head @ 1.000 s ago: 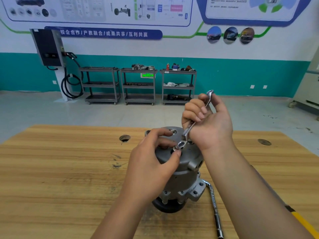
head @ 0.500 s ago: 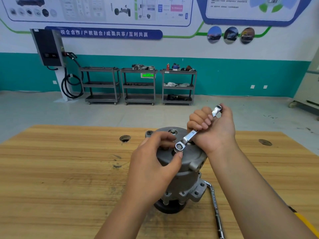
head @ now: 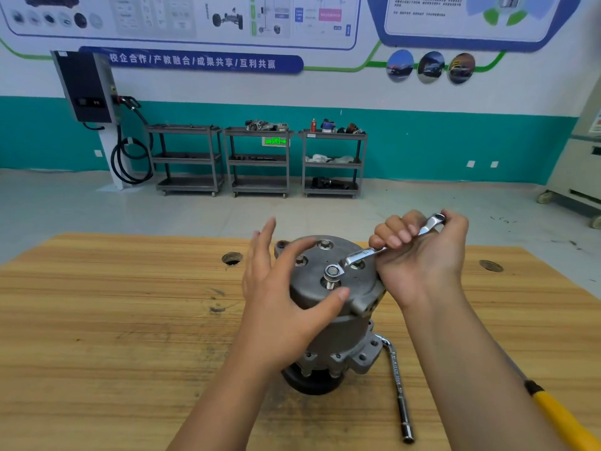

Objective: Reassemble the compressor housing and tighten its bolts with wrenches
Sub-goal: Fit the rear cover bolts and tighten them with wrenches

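Workbench [head: 113, 320] bears compressor housing [head: 356, 289] | right hand [head: 422, 265] grips wrench [head: 361, 255] | left hand [head: 279, 307] spread open | carts [head: 258, 159] along teal wall [head: 455, 148]

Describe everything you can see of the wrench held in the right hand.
The wrench is a slim, shiny metal spanner with a ring at each end and stamped marks too small to read. Its lower ring sits over the head of a bolt standing proud of the compressor housing top. The shaft slants up to the right through the right hand, whose fingers curl round it; the other ring pokes out beside the thumb. The left hand does not touch it.
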### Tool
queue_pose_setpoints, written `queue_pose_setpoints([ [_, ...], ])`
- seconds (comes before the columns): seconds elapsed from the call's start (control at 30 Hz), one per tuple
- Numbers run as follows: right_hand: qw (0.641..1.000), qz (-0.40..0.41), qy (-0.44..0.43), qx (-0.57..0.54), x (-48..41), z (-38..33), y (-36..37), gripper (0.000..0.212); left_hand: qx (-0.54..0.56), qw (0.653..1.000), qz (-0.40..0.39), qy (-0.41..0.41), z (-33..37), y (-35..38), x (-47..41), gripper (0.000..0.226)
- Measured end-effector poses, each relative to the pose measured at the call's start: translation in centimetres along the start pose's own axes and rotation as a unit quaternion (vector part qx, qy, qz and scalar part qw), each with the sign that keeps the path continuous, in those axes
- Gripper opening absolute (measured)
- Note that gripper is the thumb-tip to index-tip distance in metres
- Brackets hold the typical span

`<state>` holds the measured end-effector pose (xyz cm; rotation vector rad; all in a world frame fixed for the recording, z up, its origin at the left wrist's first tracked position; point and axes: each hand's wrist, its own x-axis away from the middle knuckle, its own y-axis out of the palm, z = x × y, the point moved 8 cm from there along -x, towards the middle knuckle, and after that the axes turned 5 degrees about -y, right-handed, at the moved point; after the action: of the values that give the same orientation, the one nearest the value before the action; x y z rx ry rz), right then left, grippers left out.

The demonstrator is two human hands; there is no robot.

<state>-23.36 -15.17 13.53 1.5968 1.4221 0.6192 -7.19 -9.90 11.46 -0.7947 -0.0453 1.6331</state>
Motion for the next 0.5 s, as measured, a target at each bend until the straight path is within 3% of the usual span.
queue_pose_setpoints([
  [0.1,0.999,0.002,-0.037,-0.006,1.2,-0.6,-0.7,0.053,0.11,0.991,-0.041,-0.065,-1.4,0.8,-0.2,0.052],
  [0.27,0.992,0.005,-0.122,-0.028,3.7,-1.2,-2.2,0.058,0.12,0.991,-0.022,-0.064,-2.0,0.8,-0.2,0.054],
  [0.5,0.944,-0.095,-0.315,0.035,9.2,-1.7,-1.4,0.058,0.113,0.991,0.035,-0.063,-2.1,0.8,0.6,0.049],
])
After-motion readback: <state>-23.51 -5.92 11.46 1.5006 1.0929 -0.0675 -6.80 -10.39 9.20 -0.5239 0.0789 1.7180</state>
